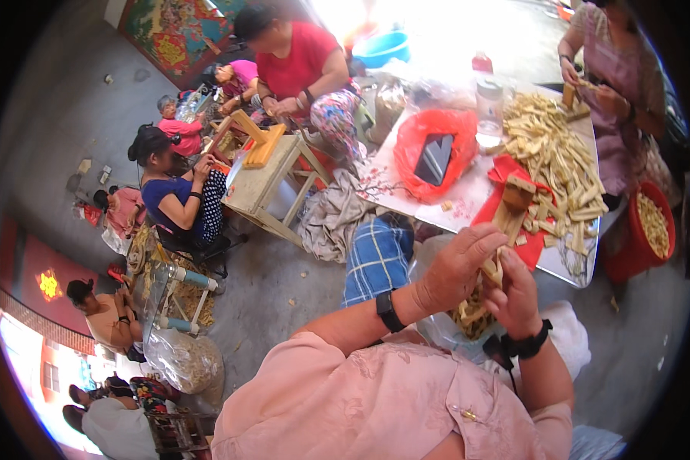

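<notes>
My left hand (pixel 461 268) and my right hand (pixel 514 295) meet in front of my chest, fingers closed on a small pale yellow strip (pixel 491 271). Its kind is hard to make out, and the fingers cover most of it. Just beyond them, a wooden block stand (pixel 517 193) rests on a red plastic bag (pixel 530 244) at the table's near edge. A heap of similar pale yellow strips (pixel 563 153) spreads over the right side of the white table (pixel 406 198). More pieces (pixel 471 316) lie below my hands, in what looks like a clear bag.
On the table are a red bag (pixel 468 129) with a dark phone (pixel 435 159) on it and a clear jar (pixel 489 111). A red bucket (pixel 642 230) of pieces stands right. Across the table a person (pixel 617 100) works; others sit left around a wooden table (pixel 262 184).
</notes>
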Demonstrator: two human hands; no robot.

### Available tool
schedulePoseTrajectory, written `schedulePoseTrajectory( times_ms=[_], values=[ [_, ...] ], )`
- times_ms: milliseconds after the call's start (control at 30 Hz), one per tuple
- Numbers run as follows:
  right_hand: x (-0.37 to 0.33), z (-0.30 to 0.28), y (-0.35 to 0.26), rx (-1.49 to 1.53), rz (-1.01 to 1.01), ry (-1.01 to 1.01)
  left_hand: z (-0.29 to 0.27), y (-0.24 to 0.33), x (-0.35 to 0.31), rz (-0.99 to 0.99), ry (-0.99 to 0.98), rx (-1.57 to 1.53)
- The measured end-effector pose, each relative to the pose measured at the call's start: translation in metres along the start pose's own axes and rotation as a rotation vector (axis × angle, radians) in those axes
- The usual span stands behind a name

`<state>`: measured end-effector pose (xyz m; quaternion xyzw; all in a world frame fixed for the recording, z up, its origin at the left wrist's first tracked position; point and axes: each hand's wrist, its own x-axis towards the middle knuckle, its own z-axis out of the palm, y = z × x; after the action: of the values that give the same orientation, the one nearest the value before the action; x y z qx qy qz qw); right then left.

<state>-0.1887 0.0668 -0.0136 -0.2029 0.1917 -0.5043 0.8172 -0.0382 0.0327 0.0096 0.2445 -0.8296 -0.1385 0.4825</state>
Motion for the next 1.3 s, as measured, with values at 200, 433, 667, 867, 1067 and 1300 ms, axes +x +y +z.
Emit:
schedulePoseTrajectory(
  times_ms=[200, 433, 667, 867, 1067, 1300],
  values=[
    [-0.006, 0.031, -0.002, 0.108, 0.147, -0.190, -0.025, 0.005, 0.004, 0.056, -0.017, -0.130],
    [-0.012, 0.049, 0.032, -1.466, -0.854, 0.190, -0.037, -0.006, -0.024, -0.318, -0.116, -0.255],
    [-0.017, 0.066, 0.042, -1.634, -0.824, 0.261, -0.065, -0.010, -0.051, -0.653, -0.191, -1.049],
    [-0.034, 0.082, 0.065, -0.822, -0.139, 0.250, -0.072, -0.013, -0.068, -0.607, -0.147, -0.755],
    [-0.018, 0.066, 0.056, -1.014, -0.428, 0.239, -0.061, -0.002, -0.070, -0.606, -0.043, -0.909],
    [-0.030, 0.037, 0.040, -0.673, -0.322, 0.268, -0.042, -0.002, -0.060, -0.528, -0.050, -0.718]
  ],
)
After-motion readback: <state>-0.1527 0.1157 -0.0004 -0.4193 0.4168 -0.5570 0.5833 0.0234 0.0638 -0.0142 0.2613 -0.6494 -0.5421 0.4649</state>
